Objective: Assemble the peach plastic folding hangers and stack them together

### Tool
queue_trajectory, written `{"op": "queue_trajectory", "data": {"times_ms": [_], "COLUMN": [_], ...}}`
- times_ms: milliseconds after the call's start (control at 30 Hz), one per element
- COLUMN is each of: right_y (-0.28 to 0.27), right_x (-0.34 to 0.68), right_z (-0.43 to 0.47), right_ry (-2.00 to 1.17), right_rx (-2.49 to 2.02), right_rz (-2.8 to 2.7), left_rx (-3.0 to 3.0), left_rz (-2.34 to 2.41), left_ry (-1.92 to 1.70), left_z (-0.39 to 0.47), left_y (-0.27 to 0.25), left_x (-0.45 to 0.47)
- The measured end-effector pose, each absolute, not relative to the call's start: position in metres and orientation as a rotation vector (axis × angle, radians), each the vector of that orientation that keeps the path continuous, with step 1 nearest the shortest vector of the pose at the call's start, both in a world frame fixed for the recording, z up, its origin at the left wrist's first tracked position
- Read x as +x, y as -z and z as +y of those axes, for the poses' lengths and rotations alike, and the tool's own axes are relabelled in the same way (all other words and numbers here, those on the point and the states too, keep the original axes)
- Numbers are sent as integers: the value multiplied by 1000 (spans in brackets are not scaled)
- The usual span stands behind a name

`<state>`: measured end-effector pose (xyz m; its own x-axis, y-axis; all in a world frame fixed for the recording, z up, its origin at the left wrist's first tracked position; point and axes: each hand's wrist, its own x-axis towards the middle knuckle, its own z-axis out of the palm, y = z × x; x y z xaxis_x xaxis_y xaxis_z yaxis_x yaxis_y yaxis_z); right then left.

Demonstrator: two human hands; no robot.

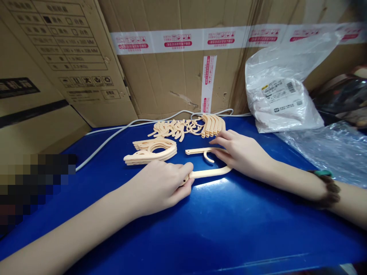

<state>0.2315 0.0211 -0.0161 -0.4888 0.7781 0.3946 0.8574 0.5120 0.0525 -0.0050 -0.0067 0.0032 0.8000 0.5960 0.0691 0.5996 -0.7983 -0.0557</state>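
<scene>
My left hand (168, 183) is closed around the jointed end of a beige plastic hanger part (210, 173). Its curved bar runs right, the far end passing under or beside my right hand (241, 152). Just above it lies a straight beige hanger arm (196, 151) with a small curved hook hanging below. My right fingers are bent over that arm's right end, which they hide. A stack of folded beige hangers (151, 151) lies beyond my left hand. Farther back are a pile of loose beige hooks (169, 129) and a row of curved hanger arms (212, 125).
Blue table (177, 236) beneath everything. A white cable (114, 133) runs along the back. Cardboard boxes (172, 76) stand behind and at the left (65, 46). At the right are a white plastic bag (281, 95) and a clear plastic sheet (335, 149).
</scene>
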Motion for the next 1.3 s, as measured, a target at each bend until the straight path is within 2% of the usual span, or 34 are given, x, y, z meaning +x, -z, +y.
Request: {"op": "queue_trajectory", "data": {"times_ms": [267,533,833,1300], "right_y": [16,13,8,11], "right_x": [227,221,221,226], "right_z": [18,13,9,10], "right_ry": [319,478,585,635], "right_rx": [-1414,-1506,-1627,-1676], "right_rz": [-2518,-2554,-2641,-2580], "left_rx": [-2987,-3046,-3279,-3221], "left_rz": [-902,-891,-820,-653], "left_ry": [157,232,152,317], "left_z": [-6,-9,-10,0], "left_y": [-1,-3,-5,12], "left_x": [-7,-5,-3,-5]}}
